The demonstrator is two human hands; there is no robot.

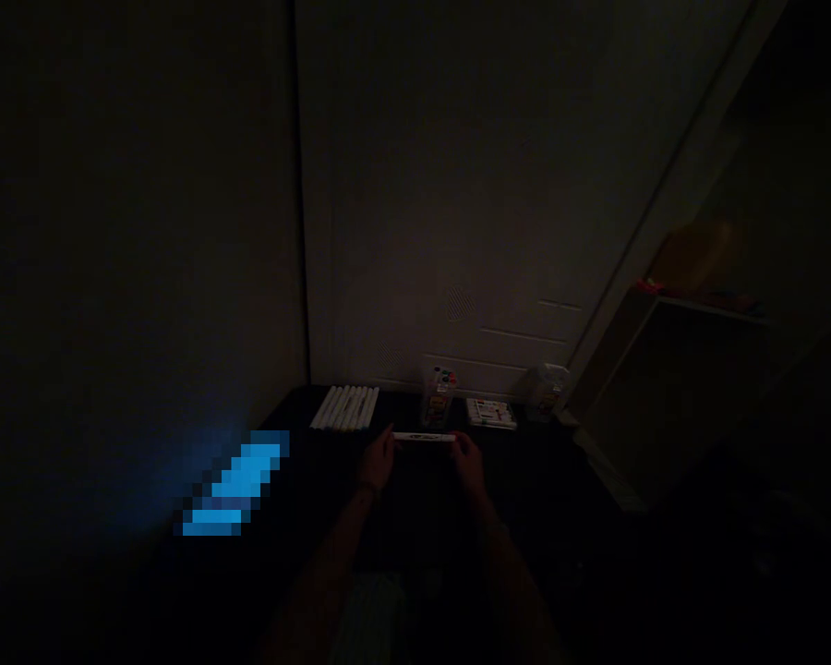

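Observation:
A white marker [425, 437] with dark print lies level between my two hands, held at its ends. My left hand [379, 456] pinches its left end, and my right hand [468, 462] has its fingers closed on the right end. Just behind the marker stands a clear case [438, 395] with several coloured marker ends showing at its top. To the left, several white markers [346, 408] lie side by side in a row. Right of the case is a flat stack of white markers or a printed pack [491, 413]; the dim light hides which.
Another clear container [548, 392] stands at the back right of the dark table [415, 517]. A bright blue, blurred-out screen [239, 485] glows at the left. The wall [457, 203] rises behind. A shelf unit [692, 379] stands to the right.

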